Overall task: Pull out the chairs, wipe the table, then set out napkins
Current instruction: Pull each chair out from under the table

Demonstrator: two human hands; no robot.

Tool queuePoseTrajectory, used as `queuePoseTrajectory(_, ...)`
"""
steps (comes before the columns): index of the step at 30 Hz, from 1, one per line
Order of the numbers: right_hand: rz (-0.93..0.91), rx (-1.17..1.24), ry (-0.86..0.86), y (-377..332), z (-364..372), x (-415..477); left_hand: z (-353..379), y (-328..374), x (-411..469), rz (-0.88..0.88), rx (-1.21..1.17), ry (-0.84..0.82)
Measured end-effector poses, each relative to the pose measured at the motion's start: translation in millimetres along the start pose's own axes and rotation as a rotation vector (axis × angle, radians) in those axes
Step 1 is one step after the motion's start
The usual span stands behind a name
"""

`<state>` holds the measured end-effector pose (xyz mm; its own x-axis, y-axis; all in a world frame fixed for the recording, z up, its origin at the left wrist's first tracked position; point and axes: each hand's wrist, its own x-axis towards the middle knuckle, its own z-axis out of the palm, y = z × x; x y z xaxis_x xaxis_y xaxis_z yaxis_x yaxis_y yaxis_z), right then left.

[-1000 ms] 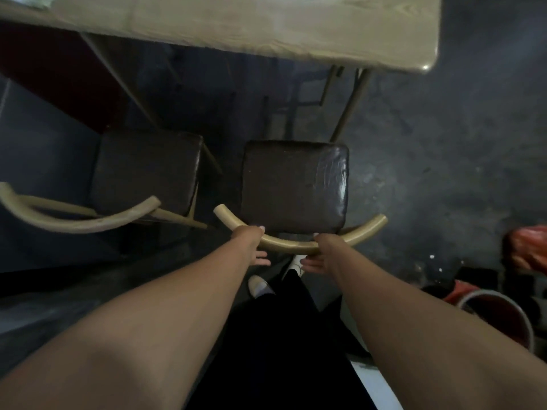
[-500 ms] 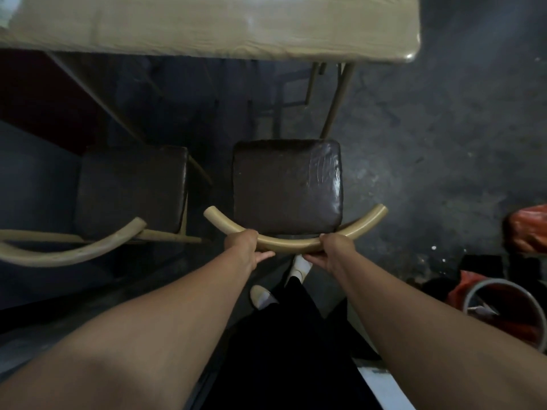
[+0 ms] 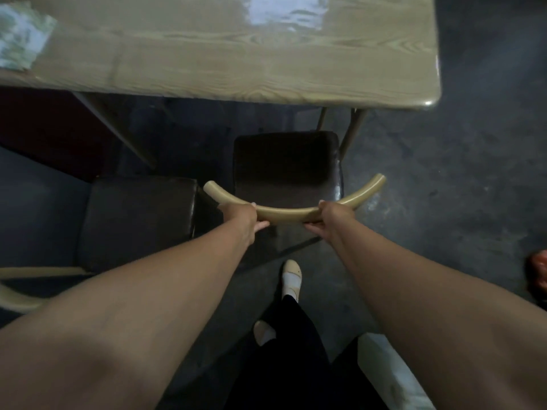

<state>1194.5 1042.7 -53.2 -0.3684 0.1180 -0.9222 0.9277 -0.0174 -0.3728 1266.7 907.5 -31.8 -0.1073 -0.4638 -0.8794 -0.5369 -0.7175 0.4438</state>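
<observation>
**Both hands on the chair backrest, at the surface's near right corner**

Surroundings: a second chair (image 3: 136, 220) stands just beside your chair (image 3: 287, 164), on its left. Both have dark padded seats. The left tip of your chair's curved backrest (image 3: 284, 216) reaches the corner of the neighbour's seat. Metal legs (image 3: 352, 131) of the surface slant down right by the far right corner of your seat. Your shoes (image 3: 291, 279) are on the floor directly behind the chair. A red object (image 3: 538, 270), cut off by the frame, lies well off to the right.

Hands: your left hand (image 3: 241, 216) grips the backrest left of centre, fingers curled round the rail and showing beneath it. Your right hand (image 3: 333, 216) grips right of centre the same way. A bare stretch of rail lies between them.

Surface and room: the surface (image 3: 266, 93) is pale wood grain, glossy, with a bright reflection toward its far side. Your chair's seat shows just short of the near edge, close to the right corner. A pale blurred item (image 3: 20, 39) lies at the left end; you cannot tell what it is. The floor (image 3: 444, 202) is dark, scuffed concrete, and the light is dim.
</observation>
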Motion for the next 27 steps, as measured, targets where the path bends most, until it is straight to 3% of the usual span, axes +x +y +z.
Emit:
queuePoseTrajectory(7,-0.036,-0.021,0.015,-71.5,44.1,29.9,42.4,79.9,13.2,0.0,-0.028,0.001)
queuePoseTrajectory(21,-0.088,0.029,0.0,-149.9,84.9,71.7,114.0,141.5,70.3,0.11,0.025,-0.013)
queuePoseTrajectory(27,-0.043,0.029,0.033,-168.8,99.9,75.8,124.6,163.1,78.0,0.072,0.041,0.023)
